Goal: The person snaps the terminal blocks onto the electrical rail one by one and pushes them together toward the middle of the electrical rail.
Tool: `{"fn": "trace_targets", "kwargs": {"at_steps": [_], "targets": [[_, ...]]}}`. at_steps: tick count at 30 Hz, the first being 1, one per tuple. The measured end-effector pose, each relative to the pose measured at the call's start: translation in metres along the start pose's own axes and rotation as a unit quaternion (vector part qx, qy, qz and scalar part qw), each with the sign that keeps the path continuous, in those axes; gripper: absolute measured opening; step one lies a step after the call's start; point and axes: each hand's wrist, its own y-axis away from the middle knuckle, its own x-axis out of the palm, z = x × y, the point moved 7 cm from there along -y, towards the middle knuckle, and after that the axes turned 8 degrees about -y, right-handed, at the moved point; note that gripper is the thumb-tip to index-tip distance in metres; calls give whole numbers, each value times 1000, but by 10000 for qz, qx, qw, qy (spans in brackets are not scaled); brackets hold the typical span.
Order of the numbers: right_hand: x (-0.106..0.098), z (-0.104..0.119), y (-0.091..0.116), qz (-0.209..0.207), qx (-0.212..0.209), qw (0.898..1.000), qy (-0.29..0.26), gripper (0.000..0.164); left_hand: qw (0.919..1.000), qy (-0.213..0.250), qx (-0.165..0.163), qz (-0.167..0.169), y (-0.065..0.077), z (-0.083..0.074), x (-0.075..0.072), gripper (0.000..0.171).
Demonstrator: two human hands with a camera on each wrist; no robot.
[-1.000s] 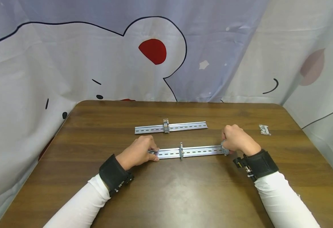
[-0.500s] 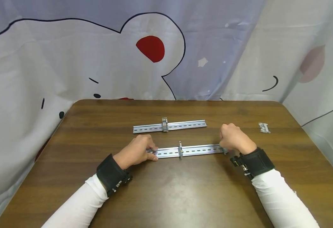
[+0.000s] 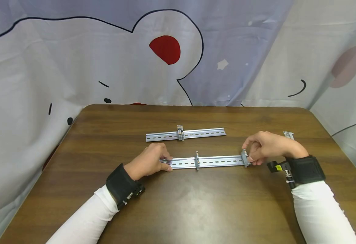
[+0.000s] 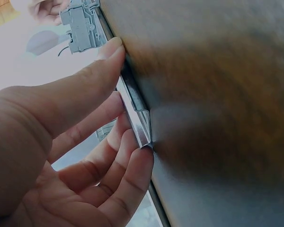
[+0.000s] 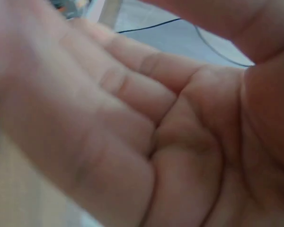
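My left hand (image 3: 149,162) pinches the left end of a slotted metal DIN rail (image 3: 178,164), thumb on the near edge and fingers on the far edge. In the left wrist view the rail's end (image 4: 138,120) shows between thumb and fingers. A thin grey terminal block (image 3: 197,160) stands across the rail's middle. Another grey terminal block (image 3: 245,158) sits at its right end, leaning slightly. My right hand (image 3: 267,147) has its index finger and thumb at this end block, seemingly pinching it. The right wrist view mostly shows the palm and curled fingers (image 5: 109,109), blurred.
Behind lies a second DIN rail (image 3: 203,133) with several terminal blocks (image 3: 180,133) near its middle. More small grey pieces (image 3: 288,135) lie at the right, partly behind the right hand. The wooden table (image 3: 178,210) ends at a printed curtain (image 3: 120,67).
My right hand has turned and its wrist has moved right; from a closed fist over the end block, its thumb and index finger have spread to the block. My left hand keeps its hold.
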Motion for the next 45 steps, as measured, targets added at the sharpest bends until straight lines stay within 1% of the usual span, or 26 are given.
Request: {"fn": "trace_targets", "kwargs": {"at_steps": [2,5,9,13,18,23,26,28,34,38,40,42,43,45], "targets": [[1,-5,-3,177,-55,9991,-379,40,10000,-7,-7,-7,0,0,0,33],[4,-11,-8,340,-82,9942,-1019,40,10000,2,-18,5,-1,1,0,33],[13,-9,-18,419,-205,9883,-1453,43,10000,35,-53,34,-1,0,-1,33],[27,2,-30,417,-341,9847,-1655,44,9999,23,-101,52,1,0,-1,34],[51,19,-44,284,-503,9805,-1877,44,9998,78,-186,91,2,1,-1,33],[74,37,-57,180,-912,9734,-2095,45,9997,79,-219,97,1,3,1,33],[83,45,-61,83,-1074,9695,-2202,44,9997,82,-218,106,1,3,2,33],[88,48,-63,-5,-1140,9678,-2244,44,9996,75,-235,114,0,3,2,33],[94,49,-66,-243,-1062,9656,-2361,44,9995,73,-283,140,0,3,1,33],[93,49,-66,-281,-1066,9665,-2319,46,9995,81,-263,123,0,3,1,33],[91,47,-66,-338,-1091,9643,-2389,43,9996,75,-240,111,0,3,1,33],[86,45,-66,-416,-1149,9565,-2649,39,9997,66,-227,113,0,3,1,33],[83,44,-67,-447,-1150,9502,-2861,39,9997,61,-217,113,0,3,1,34],[77,40,-67,-492,-1134,9331,-3378,39,9997,59,-208,114,0,3,1,34]]}}
